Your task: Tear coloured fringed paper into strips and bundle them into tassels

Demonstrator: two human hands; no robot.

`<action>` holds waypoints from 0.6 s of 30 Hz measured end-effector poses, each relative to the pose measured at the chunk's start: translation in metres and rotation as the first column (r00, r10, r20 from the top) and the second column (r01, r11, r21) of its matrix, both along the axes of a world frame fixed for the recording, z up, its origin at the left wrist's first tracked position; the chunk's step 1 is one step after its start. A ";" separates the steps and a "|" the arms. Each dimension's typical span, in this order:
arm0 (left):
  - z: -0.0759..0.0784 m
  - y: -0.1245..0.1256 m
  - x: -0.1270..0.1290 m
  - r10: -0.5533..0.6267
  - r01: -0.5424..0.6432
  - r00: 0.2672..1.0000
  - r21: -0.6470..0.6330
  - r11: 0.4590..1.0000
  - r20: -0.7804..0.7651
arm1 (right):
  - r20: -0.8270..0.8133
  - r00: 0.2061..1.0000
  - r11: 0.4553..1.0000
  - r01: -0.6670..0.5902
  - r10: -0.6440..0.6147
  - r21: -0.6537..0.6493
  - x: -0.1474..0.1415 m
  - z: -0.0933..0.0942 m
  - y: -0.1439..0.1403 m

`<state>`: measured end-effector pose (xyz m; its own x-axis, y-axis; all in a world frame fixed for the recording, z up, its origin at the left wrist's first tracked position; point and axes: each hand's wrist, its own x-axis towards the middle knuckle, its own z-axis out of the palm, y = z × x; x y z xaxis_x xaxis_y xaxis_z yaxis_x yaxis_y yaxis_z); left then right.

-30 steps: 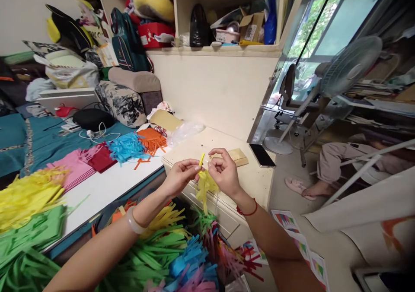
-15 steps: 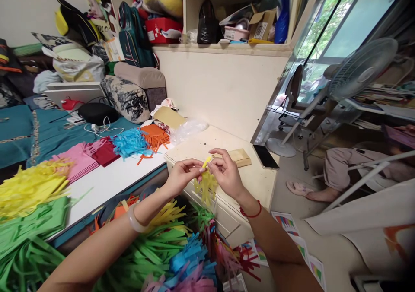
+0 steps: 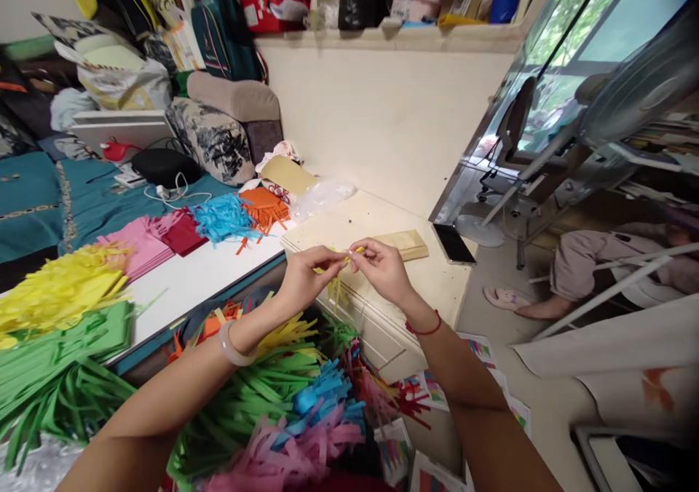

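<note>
Head view: at the centre of the frame the left hand (image 3: pixel 306 277) and the right hand (image 3: pixel 382 268) meet fingertip to fingertip, both pinched narrow on a yellow paper fringe (image 3: pixel 337 279). It is a thin bright-yellow piece. A short strip of it runs level between the two pinches, and a few slit strands hang loose below, partly hidden behind the left hand's fingers. The left wrist wears a pale bangle (image 3: pixel 231 347) and the right wrist a red cord (image 3: pixel 424 328).

Just behind the hands lies a cream cabinet top (image 3: pixel 349 230), with a small wooden block (image 3: pixel 403 244) and a dark phone (image 3: pixel 453 243) on it towards the right.

In the lower middle of the frame, beneath the forearms, sits a loose heap of cut fringes (image 3: pixel 284 405) in green, blue, pink, orange and red.

On the left a white board (image 3: pixel 191 281) carries sorted stacks. There is a yellow stack (image 3: pixel 60 288) and a green stack (image 3: pixel 49 361) at the left edge, and further back a pink stack (image 3: pixel 134 241), a blue stack (image 3: pixel 223 217) and an orange stack (image 3: pixel 265 209).

At the right edge another person's leg and a pink slipper (image 3: pixel 505 300) rest on the floor.
</note>
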<state>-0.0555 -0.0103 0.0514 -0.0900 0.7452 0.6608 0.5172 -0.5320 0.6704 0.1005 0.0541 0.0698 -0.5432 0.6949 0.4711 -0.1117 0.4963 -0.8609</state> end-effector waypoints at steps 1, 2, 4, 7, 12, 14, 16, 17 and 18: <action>0.000 0.000 0.000 0.005 -0.005 1.000 0.006 1.000 -0.018 | -0.009 1.000 1.000 0.004 -0.004 -0.003 -0.001 0.000 0.001; 0.000 0.001 -0.001 0.006 -0.006 0.999 0.006 1.000 -0.032 | -0.016 1.000 1.000 0.006 -0.006 -0.007 -0.002 -0.001 0.001; 0.000 0.001 -0.001 0.002 -0.003 0.999 -0.007 1.000 -0.049 | -0.024 1.000 1.000 0.005 -0.005 -0.019 -0.003 -0.003 0.003; -0.001 -0.001 0.000 0.001 -0.002 0.998 -0.023 1.000 -0.065 | -0.012 1.000 1.000 0.005 -0.005 -0.030 -0.003 -0.004 0.004; 0.009 0.009 -0.007 0.068 -0.066 0.987 0.019 0.998 -0.147 | -0.007 1.000 1.000 -0.017 0.017 0.000 0.004 0.004 0.003; 0.017 0.029 -0.012 0.167 -0.156 0.968 0.073 0.985 -0.185 | -0.040 0.999 1.000 0.015 -0.015 0.002 0.008 0.010 0.002; 0.024 0.052 -0.014 0.184 -0.168 0.952 0.085 0.982 -0.244 | -0.108 0.992 0.998 0.063 -0.064 -0.015 0.012 0.015 0.003; 0.025 0.061 -0.013 0.152 -0.139 0.946 0.064 0.988 -0.286 | -0.150 0.985 0.996 0.082 -0.085 -0.024 0.014 0.016 0.004; 0.024 0.067 -0.011 0.117 -0.113 0.939 0.034 0.993 -0.324 | -0.195 0.975 0.995 0.098 -0.102 -0.031 0.017 0.018 0.005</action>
<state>-0.0662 0.0569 0.0749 0.0466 0.7327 0.6790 0.7637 -0.4643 0.4486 0.1173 0.0588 0.0876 -0.3690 0.7521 0.5460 -0.2302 0.4952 -0.8377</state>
